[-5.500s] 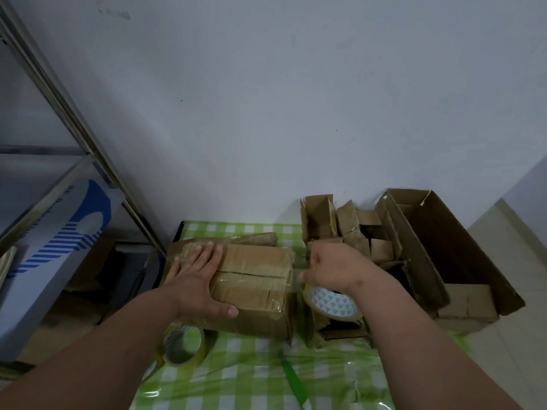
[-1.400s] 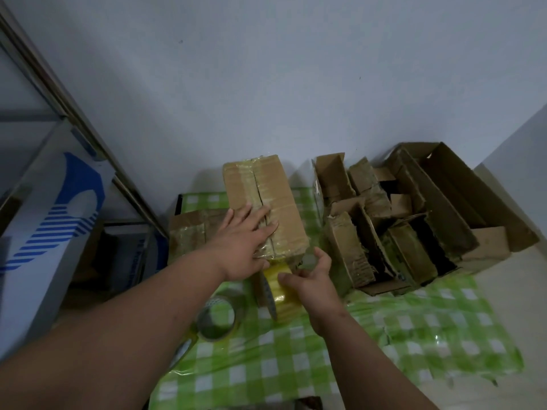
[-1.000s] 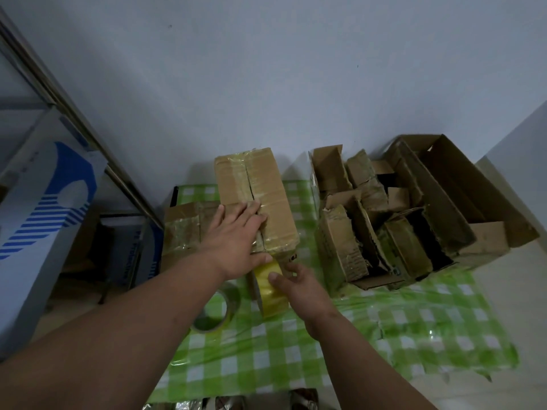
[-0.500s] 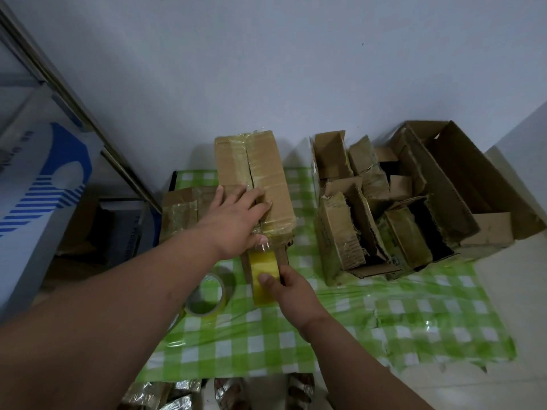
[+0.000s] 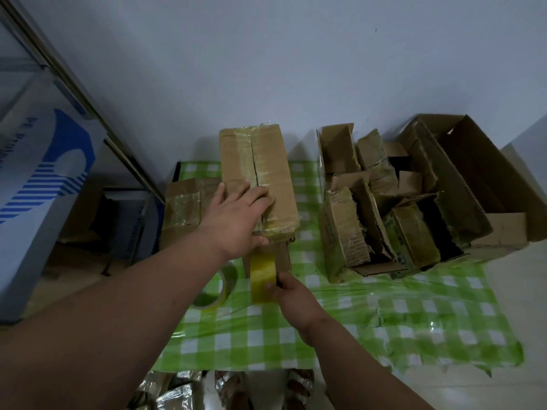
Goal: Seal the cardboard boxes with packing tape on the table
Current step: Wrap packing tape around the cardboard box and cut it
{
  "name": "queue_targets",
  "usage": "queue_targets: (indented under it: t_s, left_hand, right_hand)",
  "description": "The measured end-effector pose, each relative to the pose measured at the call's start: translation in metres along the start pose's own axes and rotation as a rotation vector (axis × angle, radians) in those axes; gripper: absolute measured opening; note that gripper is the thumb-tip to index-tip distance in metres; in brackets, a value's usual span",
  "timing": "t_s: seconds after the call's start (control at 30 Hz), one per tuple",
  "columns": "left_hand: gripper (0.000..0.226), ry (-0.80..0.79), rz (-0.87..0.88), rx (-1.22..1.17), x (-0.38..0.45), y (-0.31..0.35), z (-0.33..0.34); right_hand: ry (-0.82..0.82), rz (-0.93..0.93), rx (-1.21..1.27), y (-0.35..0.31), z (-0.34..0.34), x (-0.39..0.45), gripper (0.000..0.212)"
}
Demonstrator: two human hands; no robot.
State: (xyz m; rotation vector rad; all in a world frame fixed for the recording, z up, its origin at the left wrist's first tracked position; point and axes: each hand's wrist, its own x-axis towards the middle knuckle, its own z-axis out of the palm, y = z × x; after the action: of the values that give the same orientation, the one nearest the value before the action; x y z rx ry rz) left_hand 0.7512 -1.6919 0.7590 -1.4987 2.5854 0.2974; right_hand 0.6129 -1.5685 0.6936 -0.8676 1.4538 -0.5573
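A tall cardboard box (image 5: 266,167) stands on end on the green checked tablecloth (image 5: 370,315), its taped top flaps facing me. My left hand (image 5: 236,220) lies flat on the near part of that top, fingers spread. My right hand (image 5: 291,294) grips a yellowish roll of packing tape (image 5: 262,276) just in front of the box's near face, below my left hand. A second tape roll (image 5: 211,288) lies flat on the cloth to the left. A lower taped box (image 5: 183,208) sits left of the tall one.
Several torn open cardboard boxes (image 5: 370,208) crowd the right side, next to a large open carton (image 5: 479,179). A metal shelf frame (image 5: 88,102) and a blue-and-white box (image 5: 44,173) stand at left. Sandalled feet (image 5: 266,389) show below the table's near edge.
The box was lying flat 5.5 s ago and now stands on end. Over the last second my right hand has drawn the tape roll down and toward me, away from the box's top edge.
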Motion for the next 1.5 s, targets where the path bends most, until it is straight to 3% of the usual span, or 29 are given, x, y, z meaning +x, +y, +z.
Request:
queue_targets:
  t_s: [0.23, 0.37, 0.5, 0.67, 0.8, 0.87, 1.13, 1.3, 1.5]
  left_hand:
    - [0.072, 0.1, -0.046, -0.056, -0.012, 0.002, 0.023]
    - [0.073, 0.298, -0.06, -0.105, -0.02, 0.002, 0.031]
    - [0.074, 0.381, -0.279, -0.182, -0.027, 0.012, 0.034]
    - [0.085, 0.69, -0.582, -0.56, -0.036, 0.02, 0.057]
    - [0.068, 0.52, -0.931, -1.038, -0.038, 0.034, 0.06]
    - [0.063, 0.448, -0.998, -1.179, -0.038, 0.036, 0.066]
    - [0.051, 0.423, -0.98, -1.343, -0.035, 0.036, 0.073]
    - [0.038, 0.366, -0.959, -1.391, -0.036, 0.042, 0.067]
    - [0.037, 0.293, -0.963, -1.54, -0.035, 0.049, 0.068]
  right_hand:
    - [0.017, 0.008, -0.025, 0.004, -0.004, 0.009, 0.02]
    - [0.024, 0.011, 0.057, 0.003, -0.001, 0.012, 0.019]
    - [0.002, -0.01, 0.074, 0.001, -0.001, 0.013, 0.025]
    - [0.009, -0.015, 0.071, 0.004, -0.009, 0.014, 0.019]
    - [-0.012, -0.025, 0.042, 0.004, -0.006, 0.018, 0.014]
    - [-0.016, -0.024, 0.037, 0.004, -0.007, 0.02, 0.014]
    - [0.102, 0.005, 0.083, 0.014, -0.018, 0.016, 0.006]
    - [0.316, 0.059, -0.076, 0.036, -0.032, 0.013, 0.029]
    - [0.408, 0.076, -0.215, 0.066, -0.044, 0.012, 0.028]
